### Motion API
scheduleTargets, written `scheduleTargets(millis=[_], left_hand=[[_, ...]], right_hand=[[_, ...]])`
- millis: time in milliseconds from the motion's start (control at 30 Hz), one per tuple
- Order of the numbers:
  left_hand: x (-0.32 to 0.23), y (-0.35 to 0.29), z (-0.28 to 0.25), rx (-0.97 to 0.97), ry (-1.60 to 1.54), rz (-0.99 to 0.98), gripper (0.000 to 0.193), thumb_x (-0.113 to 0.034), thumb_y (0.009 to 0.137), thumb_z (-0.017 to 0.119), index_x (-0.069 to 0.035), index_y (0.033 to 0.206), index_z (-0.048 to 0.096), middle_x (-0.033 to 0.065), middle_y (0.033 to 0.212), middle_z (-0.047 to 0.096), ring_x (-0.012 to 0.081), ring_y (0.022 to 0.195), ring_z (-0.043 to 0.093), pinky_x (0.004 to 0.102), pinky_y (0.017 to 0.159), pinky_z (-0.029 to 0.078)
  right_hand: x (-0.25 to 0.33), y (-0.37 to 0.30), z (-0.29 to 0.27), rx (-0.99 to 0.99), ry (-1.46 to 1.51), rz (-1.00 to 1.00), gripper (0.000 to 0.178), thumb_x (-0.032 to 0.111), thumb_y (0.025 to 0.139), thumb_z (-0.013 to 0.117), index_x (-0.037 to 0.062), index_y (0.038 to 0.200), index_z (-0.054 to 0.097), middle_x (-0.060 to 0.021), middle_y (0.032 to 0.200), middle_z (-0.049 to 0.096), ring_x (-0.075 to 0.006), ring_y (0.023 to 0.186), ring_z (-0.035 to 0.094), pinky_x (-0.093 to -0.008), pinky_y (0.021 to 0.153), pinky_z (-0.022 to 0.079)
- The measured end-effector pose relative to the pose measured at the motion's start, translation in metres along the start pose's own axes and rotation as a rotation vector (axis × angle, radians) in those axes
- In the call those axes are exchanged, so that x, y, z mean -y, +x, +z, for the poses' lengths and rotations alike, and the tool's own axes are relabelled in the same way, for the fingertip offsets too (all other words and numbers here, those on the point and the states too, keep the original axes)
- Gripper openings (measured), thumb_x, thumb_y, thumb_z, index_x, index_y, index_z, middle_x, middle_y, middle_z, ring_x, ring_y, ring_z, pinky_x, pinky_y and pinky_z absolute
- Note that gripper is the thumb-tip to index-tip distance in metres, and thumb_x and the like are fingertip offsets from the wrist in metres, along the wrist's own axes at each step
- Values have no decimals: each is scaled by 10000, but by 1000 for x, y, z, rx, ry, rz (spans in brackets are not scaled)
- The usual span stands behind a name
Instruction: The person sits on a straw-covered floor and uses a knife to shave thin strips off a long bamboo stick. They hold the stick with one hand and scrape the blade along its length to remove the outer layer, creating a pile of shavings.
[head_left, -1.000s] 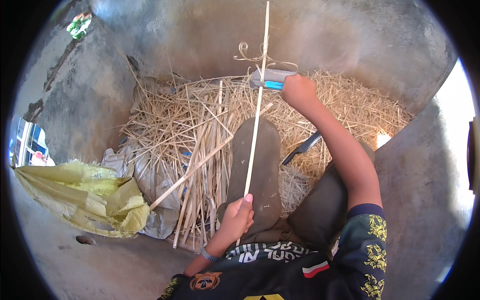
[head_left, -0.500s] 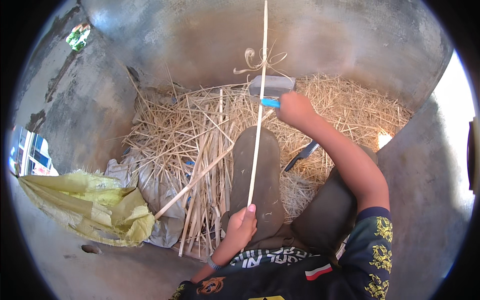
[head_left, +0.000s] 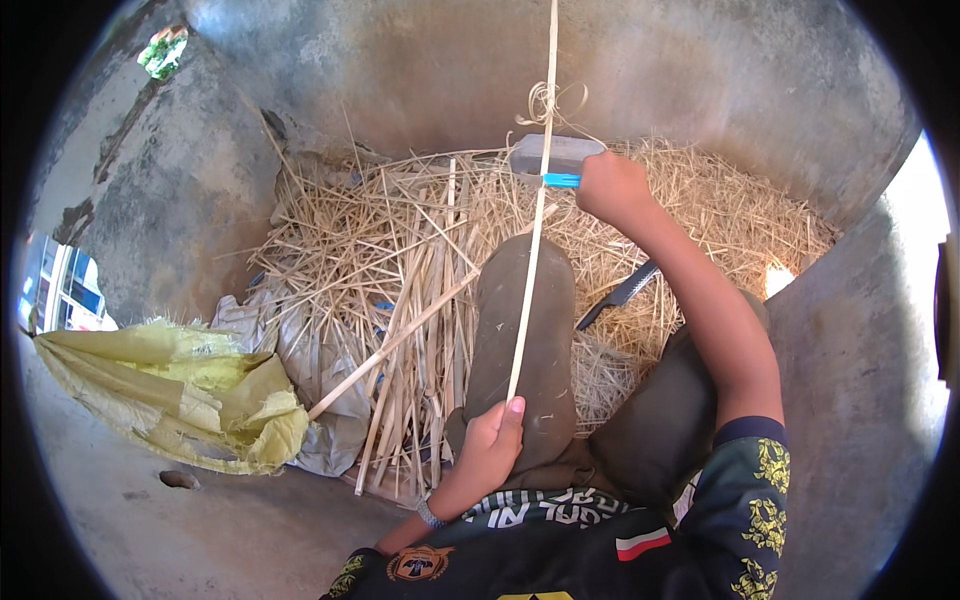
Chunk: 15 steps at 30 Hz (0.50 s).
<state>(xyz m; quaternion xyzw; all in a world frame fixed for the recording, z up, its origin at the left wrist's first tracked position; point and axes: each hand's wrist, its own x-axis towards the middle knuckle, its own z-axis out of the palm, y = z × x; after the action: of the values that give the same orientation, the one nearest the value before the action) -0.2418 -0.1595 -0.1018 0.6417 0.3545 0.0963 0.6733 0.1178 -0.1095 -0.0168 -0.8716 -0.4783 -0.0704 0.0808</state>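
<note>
A long pale strip of split bamboo runs from my lap up over my knee and past the top of the picture. My left hand is closed round its near end, thumb lying along it. At arm's length, my right hand grips a blue-handled knife, which meets the strip crosswise. Its blade is mostly hidden at the strip. Thin curled shavings hang on the strip just beyond the knife. Behind the knife lies a grey block.
Split bamboo sticks lie piled left of my knee. Shavings cover the floor at right, with a dark-bladed, black-handled tool on them. A torn yellow woven sack hangs at left. Concrete walls stand close around.
My right hand and the knife sit slightly farther up in the picture. The whole view has shifted a little; the strip appears farther right. Both hands keep their hold.
</note>
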Motion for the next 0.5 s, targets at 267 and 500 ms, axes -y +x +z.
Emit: scheduleTargets(millis=[267, 500], left_hand=[[17, 5, 4, 44, 21, 125, 406, -383, 1077, 450, -105, 781, 426, -62, 570, 344, 39, 452, 297, 232, 420, 249], [7, 0, 0, 4, 65, 24, 451, -341, 1079, 452, -12, 777, 516, -6, 582, 459, 60, 559, 404, 290, 515, 356]], right_hand=[[-54, 36, 1, -51, 147, 416, 235, 167, 874, 582, 73, 1000, 757, -191, 994, 737, -329, 940, 733, -437, 776, 583], [-35, 26, 8, -115, 161, 340, 234, 165, 817, 595, 24, 924, 748, -200, 912, 729, -369, 878, 725, -466, 784, 575]])
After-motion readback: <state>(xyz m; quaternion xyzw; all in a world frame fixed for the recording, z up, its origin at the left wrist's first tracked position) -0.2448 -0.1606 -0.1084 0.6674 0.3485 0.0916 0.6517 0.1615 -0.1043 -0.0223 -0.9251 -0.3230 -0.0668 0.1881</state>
